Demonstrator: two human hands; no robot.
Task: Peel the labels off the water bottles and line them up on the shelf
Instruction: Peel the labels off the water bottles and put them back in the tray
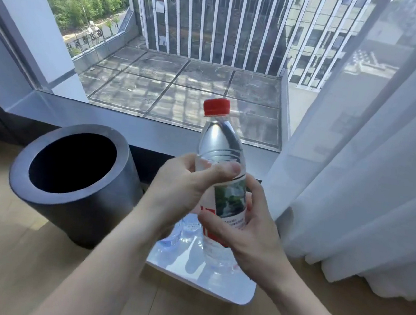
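A clear water bottle [219,143] with a red cap is held upright in front of me. It carries a label [230,200] with a green picture and red print. My left hand [186,190] grips the bottle at the label's top edge, thumb across the front. From the right, my right hand [248,227] wraps the lower part of the bottle. Beneath the hands a small white shelf [215,282] holds other clear bottles [190,224], partly hidden by my arms.
A dark cylindrical bin [72,182] with an open top stands on the wooden floor to the left of the shelf. A large window [184,73] is ahead. Sheer white curtains [364,185] hang on the right, reaching the floor.
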